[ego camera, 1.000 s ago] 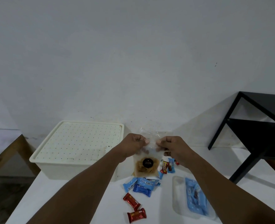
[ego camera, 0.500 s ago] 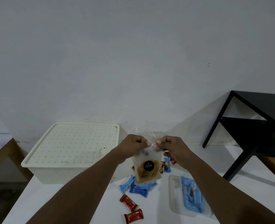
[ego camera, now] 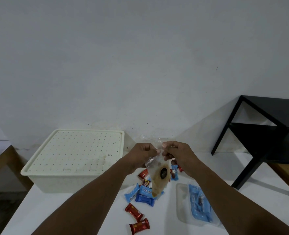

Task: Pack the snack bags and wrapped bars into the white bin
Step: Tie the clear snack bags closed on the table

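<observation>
Head view: both hands' fingers pinch a clear snack bag above the white table (grey wall behind).

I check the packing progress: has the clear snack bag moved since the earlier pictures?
Yes. The clear snack bag now hangs tilted, lifted off the table.

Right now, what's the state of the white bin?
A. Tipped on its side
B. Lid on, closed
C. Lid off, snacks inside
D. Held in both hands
B: the perforated lid sits flat on the white bin, which stands upright on the table, while both hands, left hand and right hand, pinch the clear snack bag instead.
</observation>
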